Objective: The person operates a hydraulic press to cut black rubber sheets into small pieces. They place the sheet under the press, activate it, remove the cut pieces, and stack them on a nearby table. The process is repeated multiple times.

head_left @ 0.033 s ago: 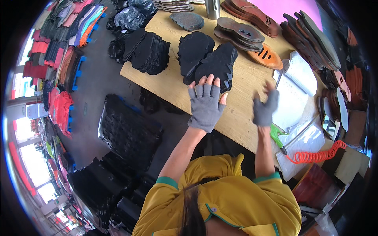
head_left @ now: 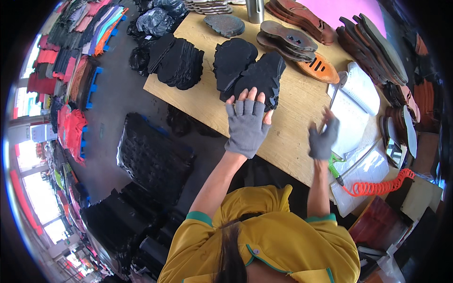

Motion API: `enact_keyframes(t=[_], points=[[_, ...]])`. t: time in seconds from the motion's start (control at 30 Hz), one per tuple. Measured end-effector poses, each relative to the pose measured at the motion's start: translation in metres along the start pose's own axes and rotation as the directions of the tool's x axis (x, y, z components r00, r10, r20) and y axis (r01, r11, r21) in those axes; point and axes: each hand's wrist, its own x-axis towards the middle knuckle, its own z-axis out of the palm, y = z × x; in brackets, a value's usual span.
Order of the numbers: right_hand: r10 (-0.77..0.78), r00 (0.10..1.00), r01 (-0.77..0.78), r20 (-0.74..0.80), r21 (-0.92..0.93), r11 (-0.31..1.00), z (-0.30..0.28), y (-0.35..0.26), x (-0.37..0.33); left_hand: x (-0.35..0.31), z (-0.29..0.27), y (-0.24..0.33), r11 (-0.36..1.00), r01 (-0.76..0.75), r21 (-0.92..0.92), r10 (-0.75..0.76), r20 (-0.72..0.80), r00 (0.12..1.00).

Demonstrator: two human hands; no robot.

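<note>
Both my hands wear grey fingerless gloves. My left hand (head_left: 247,125) lies palm down with fingers spread over the near edge of a pile of black flat cut pieces (head_left: 262,73). Against that pile on its far left lies another stack of black rounded pieces (head_left: 233,59). My right hand (head_left: 324,134) hovers above the right side of the table, near open papers (head_left: 347,122); its fingers are apart and slightly blurred, and nothing shows in it. Further left on the table stands a fanned stack of similar black pieces (head_left: 181,68).
The wooden table (head_left: 292,132) carries sole-shaped cutting dies (head_left: 288,40), an orange slotted piece (head_left: 318,70) and a metal cylinder (head_left: 255,12). At right are a notebook (head_left: 362,87), a green air gun (head_left: 336,167) and its red coiled hose (head_left: 382,188). A black wrapped bundle (head_left: 153,155) lies left.
My right hand has shifted slightly right and toward me. The left hand stays on the black pile.
</note>
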Motion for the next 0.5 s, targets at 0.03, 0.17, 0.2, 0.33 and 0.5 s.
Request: enact_keyframes(t=[0.03,0.17,0.2,0.33,0.5], points=[[0.028,0.999,-0.026,0.038,-0.043,0.999,-0.019,0.025,-0.018,0.003,0.000,-0.003,1.000,-0.001,-0.011,0.001,0.016,1.000],[0.230,0.938,-0.040,0.259,-0.578,0.815,-0.074,0.104,-0.083,0.025,0.004,-0.022,0.998,-0.004,0.064,0.012,-0.123,0.992],[0.327,0.890,-0.054,0.318,-0.639,0.767,-0.079,0.116,-0.096,0.031,0.006,-0.028,0.996,0.029,0.081,-0.019,-0.125,0.992],[0.144,0.936,0.087,0.320,-0.610,0.788,-0.068,0.149,-0.118,0.049,0.019,-0.050,0.993,0.040,0.113,-0.032,-0.066,0.997],[0.248,0.913,-0.035,0.324,-0.543,0.839,-0.070,0.155,-0.100,0.048,0.033,-0.058,0.998,0.063,0.024,-0.063,0.025,0.998]])
